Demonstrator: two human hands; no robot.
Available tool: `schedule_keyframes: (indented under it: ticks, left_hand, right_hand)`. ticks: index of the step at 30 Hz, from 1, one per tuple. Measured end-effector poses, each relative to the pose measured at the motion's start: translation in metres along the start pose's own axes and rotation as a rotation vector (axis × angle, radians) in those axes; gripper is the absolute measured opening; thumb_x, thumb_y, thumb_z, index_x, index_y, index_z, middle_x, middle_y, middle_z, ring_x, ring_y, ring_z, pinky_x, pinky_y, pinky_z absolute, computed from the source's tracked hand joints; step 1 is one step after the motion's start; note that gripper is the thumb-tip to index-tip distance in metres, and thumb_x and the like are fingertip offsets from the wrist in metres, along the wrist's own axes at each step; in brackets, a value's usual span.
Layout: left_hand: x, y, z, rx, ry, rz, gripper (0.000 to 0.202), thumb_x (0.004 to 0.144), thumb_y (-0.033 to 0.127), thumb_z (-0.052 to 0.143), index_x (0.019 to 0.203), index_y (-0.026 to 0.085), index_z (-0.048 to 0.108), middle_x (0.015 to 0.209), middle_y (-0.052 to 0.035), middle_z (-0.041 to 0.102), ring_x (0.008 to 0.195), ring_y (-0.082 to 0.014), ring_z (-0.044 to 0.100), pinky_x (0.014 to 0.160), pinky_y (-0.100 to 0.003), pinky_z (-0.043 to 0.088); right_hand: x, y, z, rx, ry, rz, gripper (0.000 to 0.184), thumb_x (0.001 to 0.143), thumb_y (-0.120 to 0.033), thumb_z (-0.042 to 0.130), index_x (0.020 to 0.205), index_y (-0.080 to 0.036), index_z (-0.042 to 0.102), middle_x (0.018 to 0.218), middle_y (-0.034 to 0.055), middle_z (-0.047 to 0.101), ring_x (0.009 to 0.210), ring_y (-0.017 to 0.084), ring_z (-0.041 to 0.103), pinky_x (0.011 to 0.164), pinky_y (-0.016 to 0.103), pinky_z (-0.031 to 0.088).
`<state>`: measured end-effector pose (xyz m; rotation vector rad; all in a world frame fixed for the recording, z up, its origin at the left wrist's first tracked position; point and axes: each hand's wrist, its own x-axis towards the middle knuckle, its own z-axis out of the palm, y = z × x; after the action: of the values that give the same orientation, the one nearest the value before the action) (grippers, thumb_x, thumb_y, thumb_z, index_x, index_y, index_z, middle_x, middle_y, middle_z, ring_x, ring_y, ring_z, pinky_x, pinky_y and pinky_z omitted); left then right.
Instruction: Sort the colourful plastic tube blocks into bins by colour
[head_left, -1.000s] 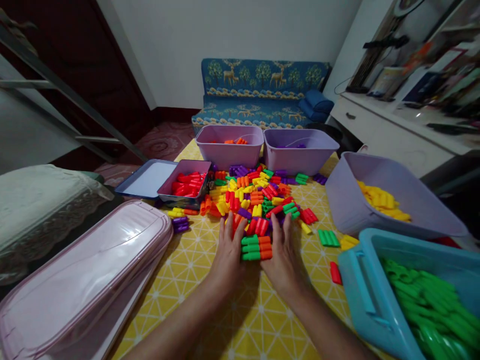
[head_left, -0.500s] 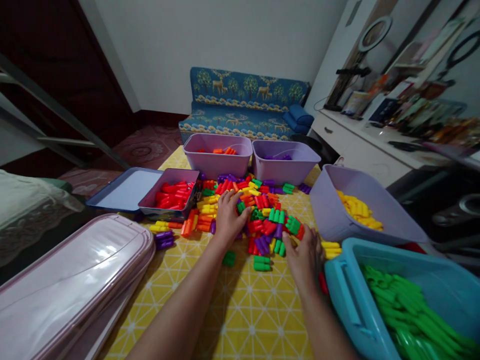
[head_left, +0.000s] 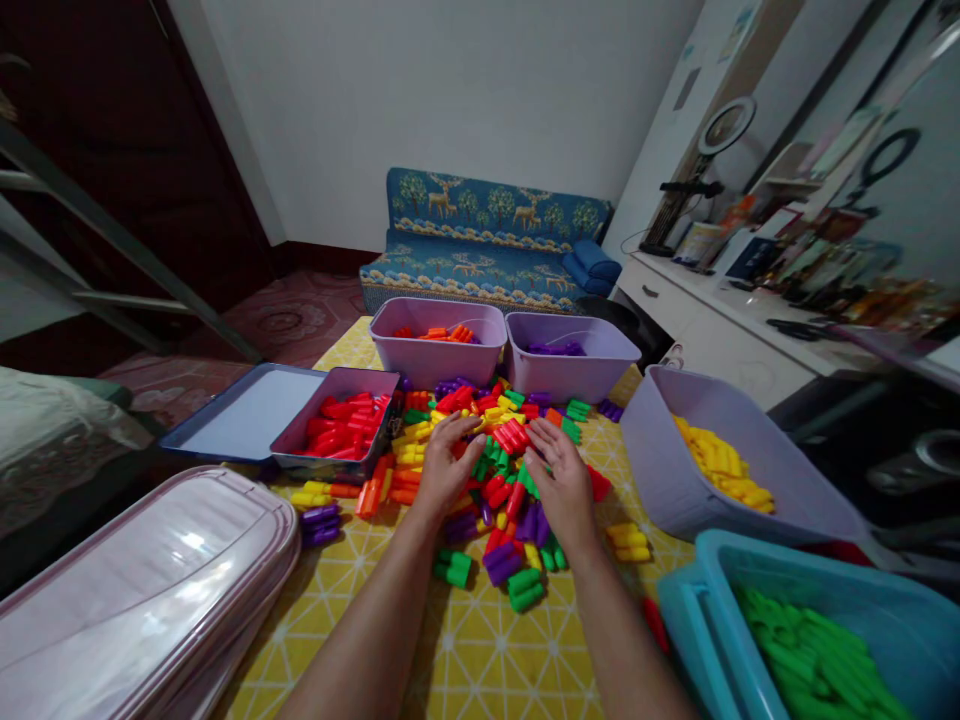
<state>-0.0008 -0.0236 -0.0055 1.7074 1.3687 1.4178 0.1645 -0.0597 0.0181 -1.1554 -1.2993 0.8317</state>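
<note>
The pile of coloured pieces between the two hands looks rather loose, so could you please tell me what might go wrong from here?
The left hand and right hand flank the loose pile, so a brisk sweep could scatter pieces across the tablecloth. The red piece beside the teal bin lies close to the right forearm, which might knock it. With colours mixed and overlapping, some pieces could be overlooked underneath.

A pale wall is rising behind a blue sofa patterned with deer and trees. A dark door is standing at the left, near a reddish patterned floor, while a white dresser is lining the right side.
</note>
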Motion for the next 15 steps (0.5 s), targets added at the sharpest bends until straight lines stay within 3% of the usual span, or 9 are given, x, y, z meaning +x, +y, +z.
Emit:
schedule_keyframes:
  ticks: [4,9,11,15]
  left_hand:
    - [0.001,0.003,0.000,0.033,-0.031,0.030,0.027,0.084,0.037,0.061,0.102,0.020,0.072,0.115,-0.0070,0.069,0.125,-0.0252,0.049,0.108,-0.047,0.037]
    - [0.001,0.003,-0.002,0.055,-0.045,0.031,0.027,0.084,0.038,0.060,0.102,0.021,0.072,0.116,-0.0065,0.068,0.125,-0.0253,0.049,0.108,-0.047,0.038]
    - [0.002,0.003,-0.002,0.063,-0.052,0.030,0.027,0.084,0.038,0.060,0.101,0.022,0.072,0.116,-0.0065,0.068,0.125,-0.0253,0.049,0.108,-0.047,0.038]
    - [0.002,0.003,-0.002,0.081,-0.065,0.033,0.026,0.086,0.039,0.058,0.099,0.022,0.073,0.117,-0.0068,0.067,0.126,-0.0252,0.047,0.108,-0.048,0.037]
  right_hand:
    - [0.023,0.004,0.002,-0.142,0.000,-0.044,0.039,0.083,-0.030,0.054,0.119,-0.018,0.057,0.123,0.0132,0.061,0.115,0.022,0.059,0.096,0.042,0.050]
    - [0.018,0.002,-0.007,-0.530,0.108,-0.189,0.030,0.088,-0.038,0.050,0.100,-0.017,0.067,0.108,0.0114,0.066,0.105,0.022,0.060,0.096,0.040,0.046]
    - [0.013,-0.002,-0.015,-0.686,0.117,-0.138,0.033,0.087,-0.044,0.050,0.097,-0.018,0.068,0.104,0.0105,0.067,0.100,0.023,0.060,0.091,0.040,0.047]
    - [0.010,-0.012,-0.028,-0.978,0.010,0.087,0.036,0.081,-0.051,0.056,0.098,-0.021,0.070,0.101,0.0090,0.066,0.090,0.025,0.063,0.075,0.037,0.049]
